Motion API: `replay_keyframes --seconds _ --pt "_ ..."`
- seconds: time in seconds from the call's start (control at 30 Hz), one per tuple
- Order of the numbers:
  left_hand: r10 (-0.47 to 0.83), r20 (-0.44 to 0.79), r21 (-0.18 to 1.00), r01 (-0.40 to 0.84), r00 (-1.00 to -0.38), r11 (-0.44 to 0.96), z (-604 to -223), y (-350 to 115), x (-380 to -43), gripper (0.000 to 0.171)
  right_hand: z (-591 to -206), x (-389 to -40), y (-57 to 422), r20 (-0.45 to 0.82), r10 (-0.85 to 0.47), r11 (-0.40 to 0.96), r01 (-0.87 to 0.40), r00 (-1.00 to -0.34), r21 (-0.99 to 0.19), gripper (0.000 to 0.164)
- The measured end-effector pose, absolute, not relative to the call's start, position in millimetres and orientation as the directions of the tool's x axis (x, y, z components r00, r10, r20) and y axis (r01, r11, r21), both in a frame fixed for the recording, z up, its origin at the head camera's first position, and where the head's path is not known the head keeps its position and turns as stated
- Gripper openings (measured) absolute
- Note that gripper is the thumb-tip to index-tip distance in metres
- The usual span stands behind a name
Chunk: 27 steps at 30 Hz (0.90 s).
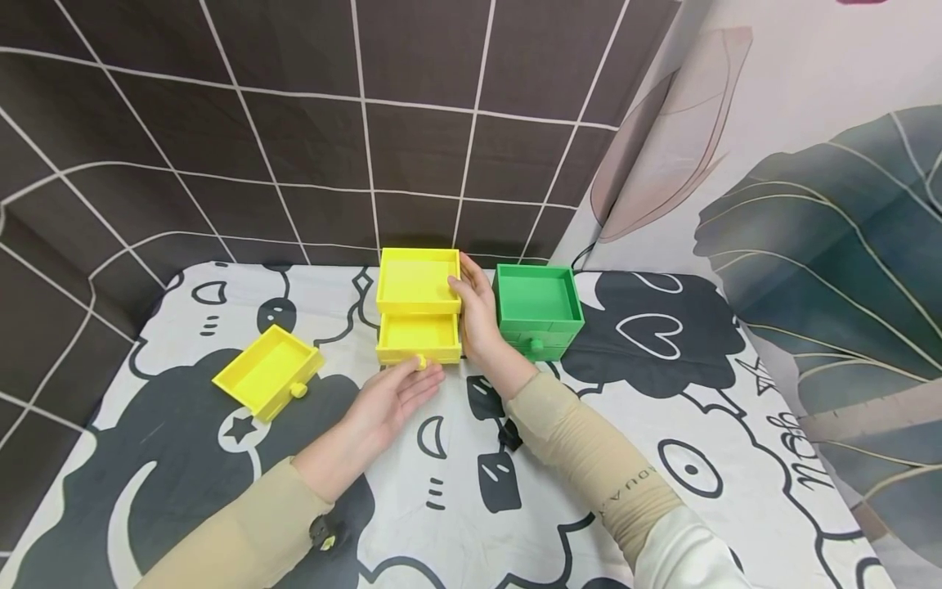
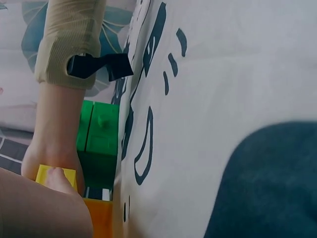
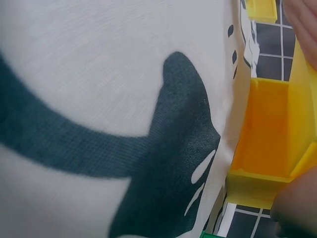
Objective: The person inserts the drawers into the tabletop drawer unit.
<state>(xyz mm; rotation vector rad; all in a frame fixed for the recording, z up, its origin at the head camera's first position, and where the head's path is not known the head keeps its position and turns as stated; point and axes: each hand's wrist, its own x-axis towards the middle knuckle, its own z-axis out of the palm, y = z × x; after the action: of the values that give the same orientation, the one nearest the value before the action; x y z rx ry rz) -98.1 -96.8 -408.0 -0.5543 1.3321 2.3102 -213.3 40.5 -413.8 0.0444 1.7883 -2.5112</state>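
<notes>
A yellow box (image 1: 418,278) with an open-topped tray shape stands at the back middle of the bed-like surface. Its yellow drawer (image 1: 418,332) is partly out at the front. My left hand (image 1: 383,405) pinches the drawer's round knob (image 1: 422,361), thumb above and fingers below. My right hand (image 1: 478,315) grips the right side of the box, thumb over its top edge. In the right wrist view, an orange-shaded hollow (image 3: 262,129) shows in the yellow unit. A separate yellow drawer (image 1: 268,370) with a knob lies to the left, turned at an angle.
Just right of my right hand stands a green box (image 1: 539,307) with a knobbed drawer front. A patterned black-and-white cloth (image 1: 456,532) covers the surface. Dark gridded fabric (image 1: 294,147) rises behind, and a leaf-patterned curtain (image 1: 846,245) hangs at the right.
</notes>
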Motion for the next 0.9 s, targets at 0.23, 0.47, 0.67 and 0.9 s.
replay_keyframes --seconds 0.23,0.47,0.67,0.9 --pt "0.126 -0.535 0.707 -0.525 -0.835 -0.475 -409.1 -91.6 -109.7 0.041 -415.0 -213.5 41.0 -0.052 -0.029 -0.302 0.058 -0.998 -0.951 0.060" --pt "0.100 -0.533 0.702 -0.505 -0.840 -0.503 -412.2 -89.5 -125.8 0.020 -417.8 -213.9 40.2 -0.046 -0.030 -0.300 0.052 -0.999 -0.952 0.060" --pt "0.100 -0.559 0.661 -0.515 -0.823 -0.545 -413.3 -88.3 -141.5 0.029 -418.7 -214.5 40.0 -0.034 -0.027 -0.276 0.040 -0.999 -0.960 0.059" --pt "0.091 -0.560 0.645 -0.503 -0.823 -0.575 -412.1 -88.0 -151.4 0.022 -419.5 -215.4 40.3 -0.026 -0.027 -0.254 0.032 -0.999 -0.967 0.060"
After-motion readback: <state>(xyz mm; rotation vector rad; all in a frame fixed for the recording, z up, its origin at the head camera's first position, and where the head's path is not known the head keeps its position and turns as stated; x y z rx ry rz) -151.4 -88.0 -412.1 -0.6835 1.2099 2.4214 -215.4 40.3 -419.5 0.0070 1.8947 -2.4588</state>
